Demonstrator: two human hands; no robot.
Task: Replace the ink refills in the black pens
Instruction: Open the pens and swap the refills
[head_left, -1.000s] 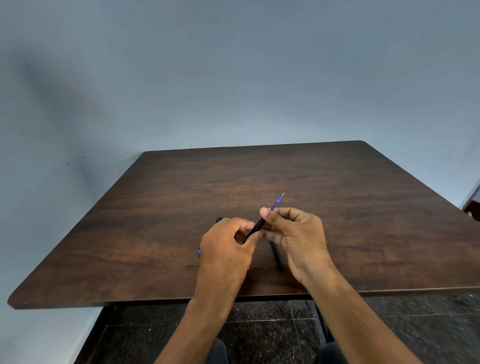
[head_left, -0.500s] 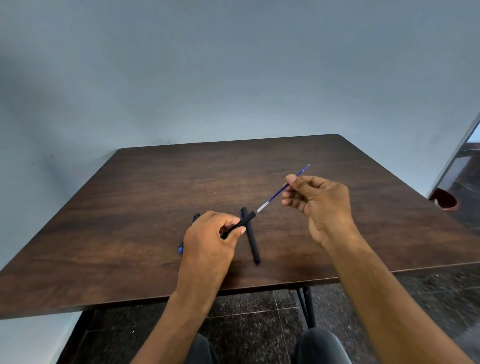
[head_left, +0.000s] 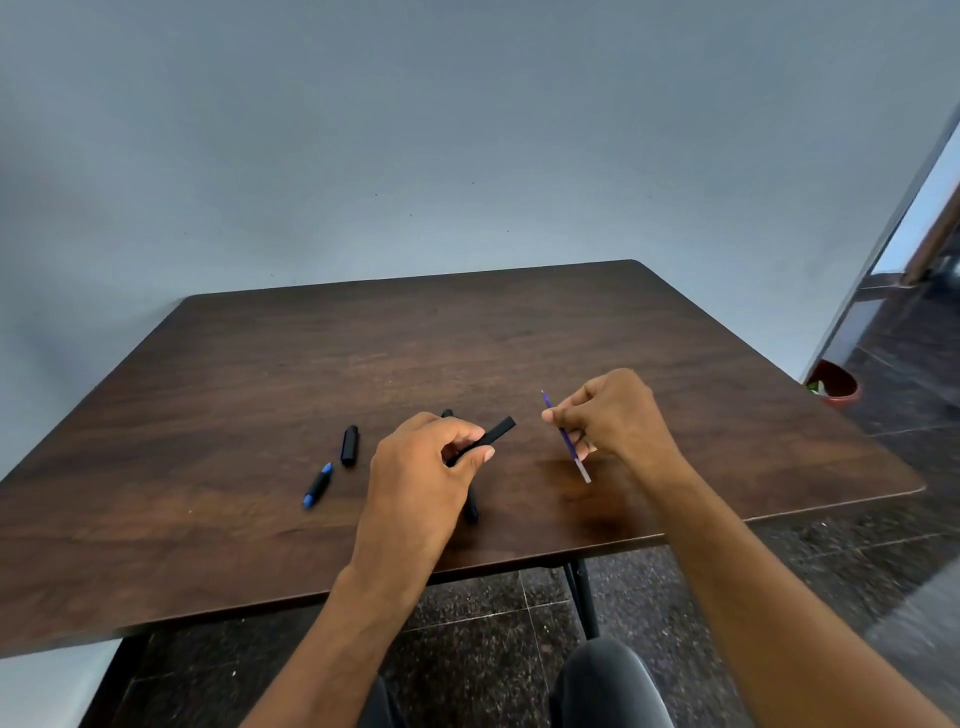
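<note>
My left hand (head_left: 421, 478) grips a black pen barrel (head_left: 493, 434) whose open end points up and right, above the dark wooden table (head_left: 260, 364). My right hand (head_left: 618, 415) pinches a thin blue ink refill (head_left: 569, 444), held apart from the barrel and tilted, its pale end low near the tabletop. A second black pen (head_left: 470, 506) lies on the table, mostly hidden behind my left hand. Left of that hand lie a black cap (head_left: 349, 445) and a short black piece with blue ends (head_left: 318, 485).
The table's near edge runs just in front of my knees, with a black metal leg (head_left: 582, 597) under it. A red pot (head_left: 834, 384) stands on the dark tiled floor past the table's right corner, beside a doorway. A plain grey wall backs the table.
My right hand pulled the blue refill fully out of the barrel, then swung it right and down toward the table. The left hand kept the barrel. The view shifted right.
</note>
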